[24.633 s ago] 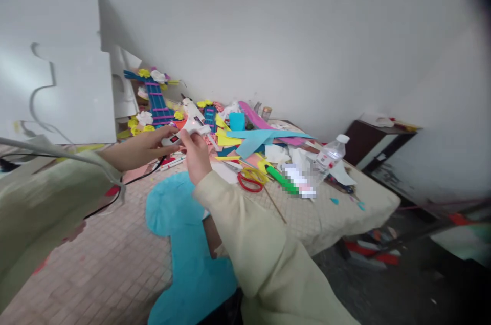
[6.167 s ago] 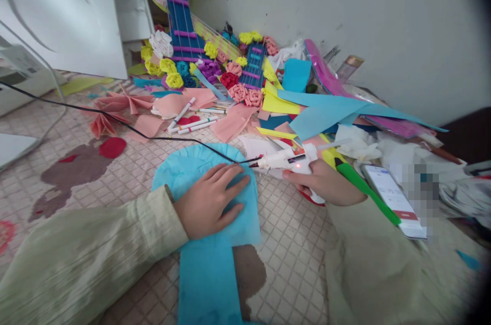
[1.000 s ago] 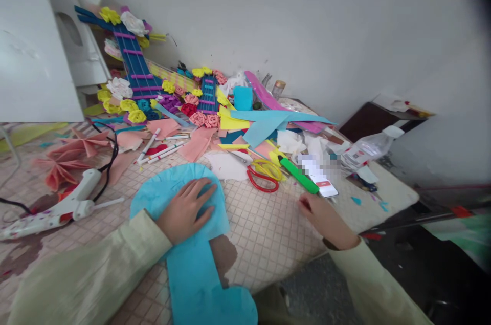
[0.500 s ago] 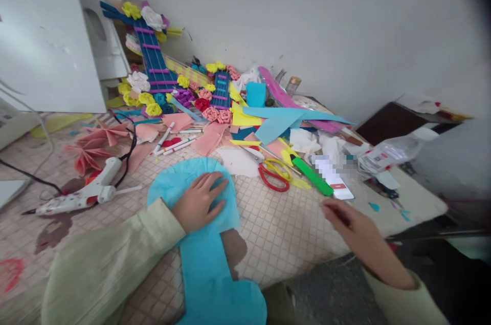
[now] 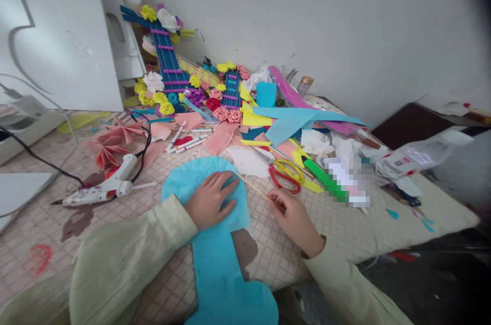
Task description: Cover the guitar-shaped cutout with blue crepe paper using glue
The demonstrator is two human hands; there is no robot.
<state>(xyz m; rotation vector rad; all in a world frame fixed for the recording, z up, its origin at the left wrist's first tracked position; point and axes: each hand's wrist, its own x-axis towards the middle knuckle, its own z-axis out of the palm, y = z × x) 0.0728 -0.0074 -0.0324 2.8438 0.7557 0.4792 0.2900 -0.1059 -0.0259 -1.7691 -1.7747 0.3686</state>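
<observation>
My left hand [image 5: 213, 199] lies flat with its fingers spread on the rounded end of a light-blue paper-covered shape [image 5: 218, 258]. The rounded end has crinkled, folded paper around its rim; a straight strip runs from it toward me to a wider, curved end. Over the table just right of it, my right hand [image 5: 293, 215] pinches a thin wooden stick [image 5: 251, 184] between thumb and fingers. The stick slants up and left, and its far tip meets the right rim of the blue paper near my left fingertips. Whether the tip presses on the paper, I cannot tell.
A glue gun [image 5: 102, 187] lies at left with its black cord. Red-handled scissors [image 5: 284, 179], a green cutter [image 5: 326, 179], markers [image 5: 192, 143] and paper scraps lie beyond my hands. Decorated paper guitars [image 5: 166, 59] lean at the back; a plastic bottle [image 5: 418, 156] lies at right.
My right hand has moved left from the table's right side toward the blue paper, and the stick now shows plainly in it. The view has shifted slightly; my left hand stays on the paper.
</observation>
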